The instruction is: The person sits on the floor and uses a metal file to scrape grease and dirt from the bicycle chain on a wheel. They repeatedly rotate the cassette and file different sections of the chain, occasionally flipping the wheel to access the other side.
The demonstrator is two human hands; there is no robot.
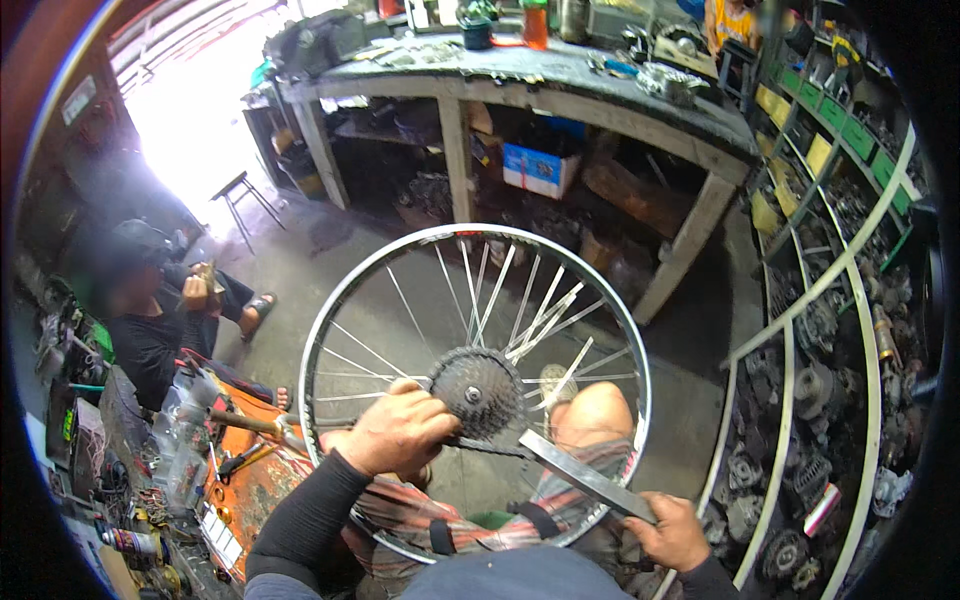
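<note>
A spoked bicycle wheel (640, 350) rests across my lap, its dark sprocket cassette (476, 395) facing up at the hub. My left hand (402, 430) is at the cassette's lower left edge, fingers closed on the chain end of a chain whip. The short black chain (485, 447) runs along the lower sprockets to the tip of the tool's flat grey metal bar (590, 480). My right hand (672, 535) wraps round the bar's other end, over the wheel's lower right rim. My left fingertips are partly hidden, so the exact grip on the chain is unclear.
A long workbench (600, 92) stands ahead, with a blue-and-white box (538, 170) beneath it. Shelves (790, 400) of metal parts line the right. At left, a seated person (150, 310) is near an orange surface (265, 480) holding tools. A small stool (240, 200) stands farther back.
</note>
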